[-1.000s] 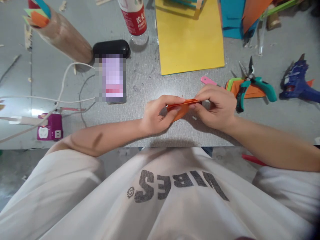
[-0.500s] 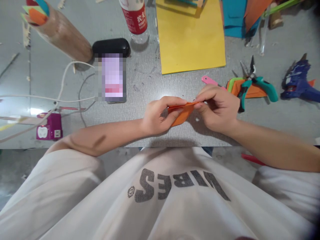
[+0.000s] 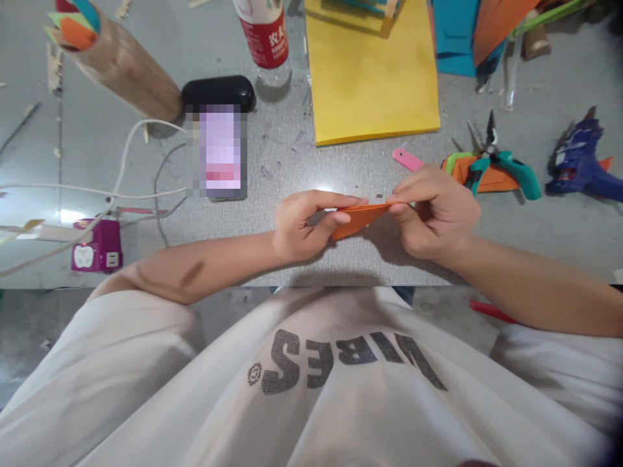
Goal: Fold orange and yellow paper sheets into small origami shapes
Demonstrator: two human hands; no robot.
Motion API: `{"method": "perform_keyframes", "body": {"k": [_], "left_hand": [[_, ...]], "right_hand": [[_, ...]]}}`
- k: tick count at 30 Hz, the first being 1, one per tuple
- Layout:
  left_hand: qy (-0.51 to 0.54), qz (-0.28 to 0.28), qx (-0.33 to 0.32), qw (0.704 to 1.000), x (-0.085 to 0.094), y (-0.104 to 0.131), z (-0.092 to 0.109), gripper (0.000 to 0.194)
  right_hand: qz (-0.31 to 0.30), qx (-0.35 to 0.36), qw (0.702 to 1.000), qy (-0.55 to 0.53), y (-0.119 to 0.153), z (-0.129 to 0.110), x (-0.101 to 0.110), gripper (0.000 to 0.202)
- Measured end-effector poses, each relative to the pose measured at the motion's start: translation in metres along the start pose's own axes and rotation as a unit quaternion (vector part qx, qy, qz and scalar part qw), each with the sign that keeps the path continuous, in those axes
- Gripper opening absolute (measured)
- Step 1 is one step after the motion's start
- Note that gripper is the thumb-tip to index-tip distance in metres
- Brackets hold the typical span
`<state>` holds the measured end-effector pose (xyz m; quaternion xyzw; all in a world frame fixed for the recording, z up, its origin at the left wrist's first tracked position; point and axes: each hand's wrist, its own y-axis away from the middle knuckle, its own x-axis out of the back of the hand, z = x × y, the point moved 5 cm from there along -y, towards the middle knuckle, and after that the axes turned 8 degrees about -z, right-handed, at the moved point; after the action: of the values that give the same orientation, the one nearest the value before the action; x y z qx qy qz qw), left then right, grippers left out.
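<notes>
Left hand (image 3: pixel 302 226) and right hand (image 3: pixel 435 213) pinch opposite ends of the folded orange paper (image 3: pixel 363 216). Its long edge runs left to right between them.

Indoor light, moderately bright, coolish. Strongest glare: white patch on grey textured tabletop (image 3: pixel 287 162), just beyond left hand (image 3: pixel 306 224) and right hand (image 3: pixel 433 211); second patch far left of the left hand. Soft shadows bodyward of both hands; light apparently from above and ahead. Small dark shadow on bare left forearm (image 3: pixel 233 263). Grey floor (image 3: pixel 29 331), bodyward of hands, dimmer, vague. Lit rectangular phone screen (image 3: pixel 220 139), beyond left hand, blocky with pixelation. Wide-angle stretch outward; corners past right hand darkened.
</notes>
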<state>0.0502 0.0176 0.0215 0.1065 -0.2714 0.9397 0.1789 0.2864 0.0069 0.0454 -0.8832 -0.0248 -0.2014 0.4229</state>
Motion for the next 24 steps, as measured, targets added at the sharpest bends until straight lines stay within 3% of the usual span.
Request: {"method": "perform_keyframes", "body": {"k": [7,12,17,20,24], "left_hand": [[0.020,0.011,0.021,1.000,-0.002,0.003,-0.001,0.054],[0.024,0.000,0.003,1.000,-0.003,0.003,0.006,0.049],[-0.024,-0.031,-0.041,0.998,-0.002,-0.007,0.006,0.046],[-0.049,-0.051,-0.096,0.993,-0.002,-0.014,0.004,0.041],[-0.053,-0.041,-0.106,0.992,-0.001,-0.014,0.001,0.036]], "right_hand": [[-0.018,0.038,0.999,0.034,-0.001,-0.006,0.001,0.022],[-0.037,-0.045,0.996,0.069,0.005,-0.001,0.002,0.044],[0.007,0.023,0.999,0.027,0.003,-0.005,0.001,0.020],[0.018,-0.030,0.999,0.026,0.002,0.003,0.002,0.034],[-0.035,-0.098,0.995,0.007,0.000,0.008,0.003,0.048]]}}
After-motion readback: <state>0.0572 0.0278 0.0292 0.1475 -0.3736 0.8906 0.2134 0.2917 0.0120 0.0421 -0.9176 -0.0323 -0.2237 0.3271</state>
